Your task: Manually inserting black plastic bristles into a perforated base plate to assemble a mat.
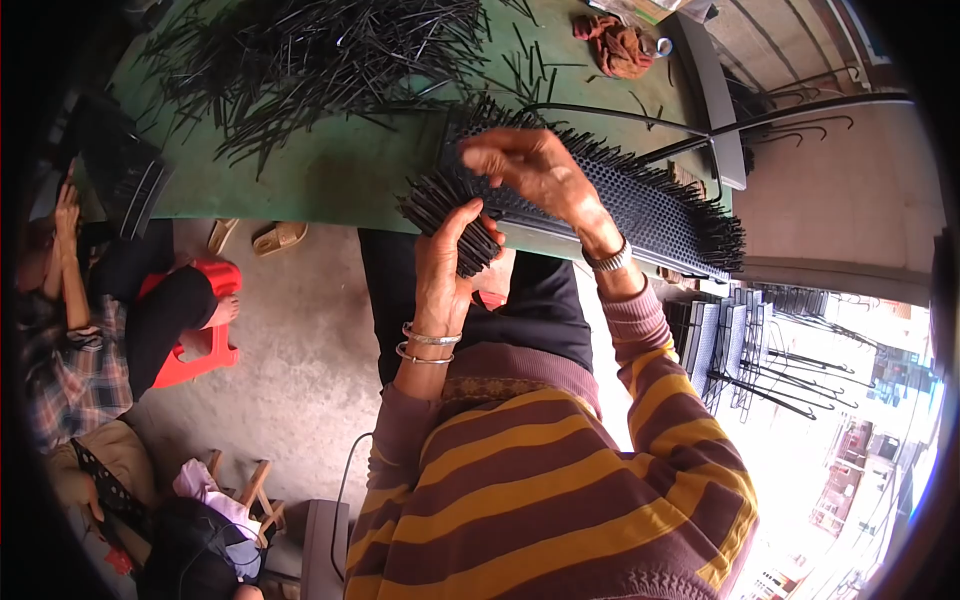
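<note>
My left hand point(446, 250) is closed around a bundle of thin black sticks point(462, 222), whose ends stick out on both sides of the fingers. Over the left end of a long black perforated tray point(640, 205) is my right hand point(540, 178), its fingers bent together in a pinch; the tips are blurred, and whatever they hold cannot be made out. Black sticks stand in the tray along its far side and right end, while rows of bare holes show between. The tray lies slantwise at the green table's near edge.
A large heap of loose black sticks point(330, 60) covers the far left of the green table point(290, 185). Farther right lie a crumpled reddish cloth point(615, 45) and black metal rods point(690, 130). Another person sits at left beside a red stool point(205, 340). Racked trays point(735, 340) stand at right.
</note>
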Action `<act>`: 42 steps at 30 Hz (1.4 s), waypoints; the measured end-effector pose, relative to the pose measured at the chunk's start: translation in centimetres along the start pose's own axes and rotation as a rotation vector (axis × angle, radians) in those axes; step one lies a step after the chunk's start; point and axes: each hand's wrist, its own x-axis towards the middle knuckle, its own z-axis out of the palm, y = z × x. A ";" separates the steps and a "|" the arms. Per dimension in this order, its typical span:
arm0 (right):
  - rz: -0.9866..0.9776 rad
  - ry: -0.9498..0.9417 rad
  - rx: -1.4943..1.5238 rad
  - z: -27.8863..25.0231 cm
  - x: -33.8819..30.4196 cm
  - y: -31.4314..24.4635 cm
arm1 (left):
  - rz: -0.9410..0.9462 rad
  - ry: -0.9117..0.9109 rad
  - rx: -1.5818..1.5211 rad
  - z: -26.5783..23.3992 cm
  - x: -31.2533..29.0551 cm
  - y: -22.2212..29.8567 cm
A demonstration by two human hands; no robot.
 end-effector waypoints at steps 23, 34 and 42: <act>0.074 -0.049 -0.042 -0.7 0.0 -0.9 | -0.011 0.027 -0.010 0.4 0.7 0.7; 0.163 -0.168 0.167 -0.4 0.2 0.4 | 0.026 -0.033 0.120 0.5 0.4 0.9; 0.163 -0.071 0.157 -1.8 -0.7 -0.3 | 0.009 0.067 0.004 0.1 0.9 0.1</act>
